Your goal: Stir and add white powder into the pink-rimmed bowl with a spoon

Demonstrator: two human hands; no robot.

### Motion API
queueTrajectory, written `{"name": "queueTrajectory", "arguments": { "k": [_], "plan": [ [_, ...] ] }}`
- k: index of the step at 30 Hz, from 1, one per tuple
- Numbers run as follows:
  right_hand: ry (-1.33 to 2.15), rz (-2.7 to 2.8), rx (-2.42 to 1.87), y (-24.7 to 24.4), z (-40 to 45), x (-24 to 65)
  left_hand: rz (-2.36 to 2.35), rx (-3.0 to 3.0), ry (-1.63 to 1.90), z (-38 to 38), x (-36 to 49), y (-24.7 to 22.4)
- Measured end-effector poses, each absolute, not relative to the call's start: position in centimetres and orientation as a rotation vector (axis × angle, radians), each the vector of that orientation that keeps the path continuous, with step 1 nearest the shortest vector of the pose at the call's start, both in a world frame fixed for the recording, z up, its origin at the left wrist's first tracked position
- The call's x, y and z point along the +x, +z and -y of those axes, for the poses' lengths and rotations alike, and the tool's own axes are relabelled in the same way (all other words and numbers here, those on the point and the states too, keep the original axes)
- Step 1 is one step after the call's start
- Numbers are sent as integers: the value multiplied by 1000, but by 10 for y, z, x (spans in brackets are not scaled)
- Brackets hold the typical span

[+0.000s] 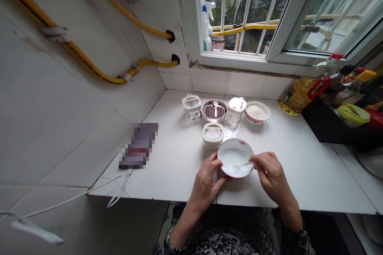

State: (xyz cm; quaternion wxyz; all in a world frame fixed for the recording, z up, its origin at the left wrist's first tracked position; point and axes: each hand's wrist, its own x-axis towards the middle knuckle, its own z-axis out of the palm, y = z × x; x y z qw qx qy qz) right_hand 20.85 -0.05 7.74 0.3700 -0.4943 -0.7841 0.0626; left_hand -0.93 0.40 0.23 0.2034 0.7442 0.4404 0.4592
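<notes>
A white bowl (235,154) with a thin pink rim stands on the white tiled counter near its front edge. My left hand (206,177) grips the bowl's left side, thumb at the near rim. My right hand (270,173) pinches the handle of a small white spoon (243,164) at the bowl's right rim; the spoon's tip rests in white contents low in the bowl. Just behind stands an open clear jar (213,134) of white grains. Farther back are two more clear jars (192,107) (236,110), a bowl of dark red contents (214,111), and a bowl of white grains (257,112).
A blurred dark object (139,145) and a white cable (119,191) lie at the counter's left. An oil bottle (299,93) and a black box (317,123) of bottles stand at the right. Yellow pipes (89,63) run along the left wall, beside a barred window.
</notes>
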Motion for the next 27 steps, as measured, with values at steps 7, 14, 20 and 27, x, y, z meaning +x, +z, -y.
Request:
{"name": "queueTrajectory", "arguments": {
  "k": [7,14,20,27],
  "plan": [
    [606,1613,-1536,72,2,211,-1225,2080,1302,-5,-8,2],
    [945,1170,-1493,74,-2,211,-1217,2078,1305,-5,-8,1],
    [1006,1043,-1445,70,-7,213,-1215,2078,1302,-5,-8,0],
    [975,964,-1326,82,-25,211,-1217,2086,1321,-5,-7,1]
  ]
}}
